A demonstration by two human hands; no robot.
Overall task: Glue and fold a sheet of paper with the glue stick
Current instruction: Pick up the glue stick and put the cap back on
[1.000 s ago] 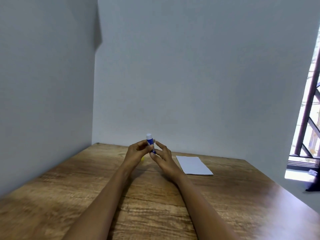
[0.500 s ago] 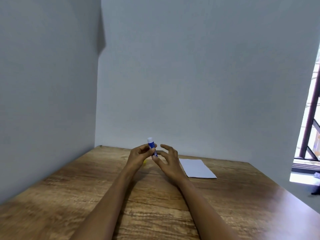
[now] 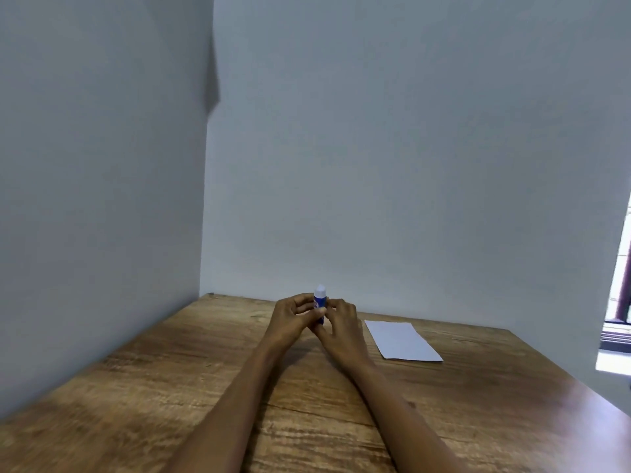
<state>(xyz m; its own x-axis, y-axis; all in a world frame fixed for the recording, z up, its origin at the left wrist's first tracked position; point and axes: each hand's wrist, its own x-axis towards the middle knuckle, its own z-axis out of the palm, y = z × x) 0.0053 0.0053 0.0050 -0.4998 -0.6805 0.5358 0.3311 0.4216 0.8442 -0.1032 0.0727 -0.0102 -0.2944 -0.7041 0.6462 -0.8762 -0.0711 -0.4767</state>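
A blue glue stick (image 3: 320, 300) with a white tip stands upright between my two hands near the far middle of the wooden table (image 3: 170, 387). My left hand (image 3: 292, 315) grips its body from the left. My right hand (image 3: 341, 322) touches its lower end from the right with its fingertips. The stick's lower part is hidden by my fingers. A white sheet of paper (image 3: 401, 340) lies flat on the table, just right of my right hand and apart from it.
Grey walls (image 3: 375, 165) close the table at the left and the back, meeting in a corner at far left. A window frame with bars (image 3: 619, 302) shows past the table's right edge.
My right hand's fingers, spread half a second ago, have closed in on the glue stick's lower end. The stick now stands more upright. The view has tilted slightly.
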